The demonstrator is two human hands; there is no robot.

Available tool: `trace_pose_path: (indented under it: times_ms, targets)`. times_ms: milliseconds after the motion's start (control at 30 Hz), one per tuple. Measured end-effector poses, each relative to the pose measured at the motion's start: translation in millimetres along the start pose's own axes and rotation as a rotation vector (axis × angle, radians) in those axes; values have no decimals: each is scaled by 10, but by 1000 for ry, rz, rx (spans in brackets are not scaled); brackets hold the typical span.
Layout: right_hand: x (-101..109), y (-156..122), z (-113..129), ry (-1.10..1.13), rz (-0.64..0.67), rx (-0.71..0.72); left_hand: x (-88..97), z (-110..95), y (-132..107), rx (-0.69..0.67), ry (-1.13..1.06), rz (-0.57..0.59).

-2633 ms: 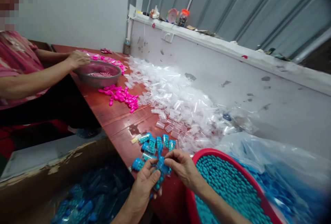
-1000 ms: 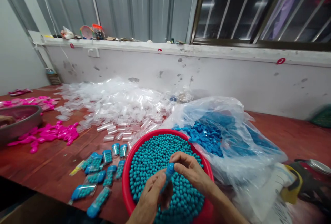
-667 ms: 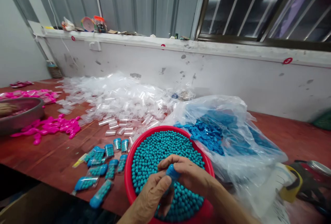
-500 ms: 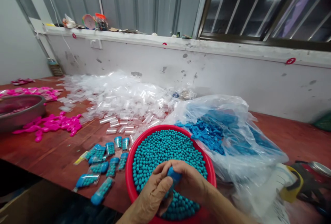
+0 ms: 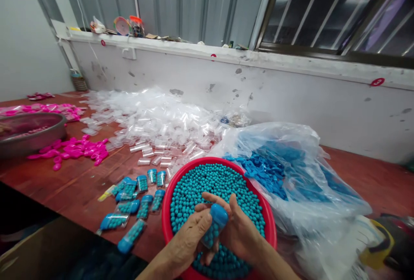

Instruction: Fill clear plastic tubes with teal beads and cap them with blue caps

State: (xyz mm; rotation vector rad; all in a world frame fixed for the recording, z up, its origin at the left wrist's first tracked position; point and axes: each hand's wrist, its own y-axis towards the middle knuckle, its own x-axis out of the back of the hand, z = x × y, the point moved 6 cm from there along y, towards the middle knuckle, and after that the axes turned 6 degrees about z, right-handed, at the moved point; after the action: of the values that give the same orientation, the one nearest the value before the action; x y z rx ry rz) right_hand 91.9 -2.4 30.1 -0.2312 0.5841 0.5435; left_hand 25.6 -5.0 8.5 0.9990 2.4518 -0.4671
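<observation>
A small clear bottle with a rounded blue cap, holding teal beads, is gripped by my left hand, thumb pressed on its side. It is tilted, cap up, above the red basin. My right hand lies open close against the bottle's right side, its thumb raised away from the cap; some of its fingers are hidden behind the bottle. Beneath both hands is a red basin full of round teal beads. Several filled, blue-capped bottles lie on the table left of the basin.
Clear empty tubes form a large heap towards the wall. A plastic bag of blue caps lies right of the basin. Pink pieces and a grey bowl are at left. The red table's front edge drops off at lower left.
My right hand has opened from around the blue cap, its thumb lifting away. The bottle with beads now shows in my left hand. The view has shifted slightly left.
</observation>
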Motion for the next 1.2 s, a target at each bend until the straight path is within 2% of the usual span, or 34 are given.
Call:
trace_pose_path:
  times_ms: [167, 267, 367, 433, 500, 567, 633, 700, 800, 867, 933, 1033, 1200]
  targets:
    - [159, 16, 26, -384, -121, 101, 204, -82, -141, -57, 3, -131]
    - [270, 28, -3, -486, -191, 59, 472, -209, -301, -160, 62, -261]
    - [292, 63, -40, -561, -227, 27, 838, -384, -508, -276, 201, -477]
    - [188, 108, -43, -677, -197, 45, 1113, -535, -678, -353, 362, -676]
    - [-32, 186, -34, -879, -111, 86, 1383, -690, -840, -403, 580, -867]
    - [-346, 315, -40, -1172, 35, 140, 1644, -812, -941, -374, 857, -1002]
    - [-666, 512, -81, -1499, 190, 206, 1901, -873, -963, -259, 1151, -1065]
    - [-877, 798, -148, -1785, 259, 244, 2144, -881, -944, -158, 1325, -1069]
    - [-936, 1343, -303, -2060, 243, 174, 2405, -860, -910, -112, 1415, -1065]
    - [-829, 1685, -471, -2187, 246, 14, 2502, -837, -885, -84, 1475, -1065]
    - [-717, 1940, -635, -2220, 269, -60, 2569, -814, -864, -50, 1531, -1071]
    - [-535, 2183, -858, -2248, 291, -151, 2673, -801, -812, 2, 1607, -1047]
    - [-316, 2401, -1104, -2302, 337, -320, 2879, -798, -635, 93, 1708, -836]
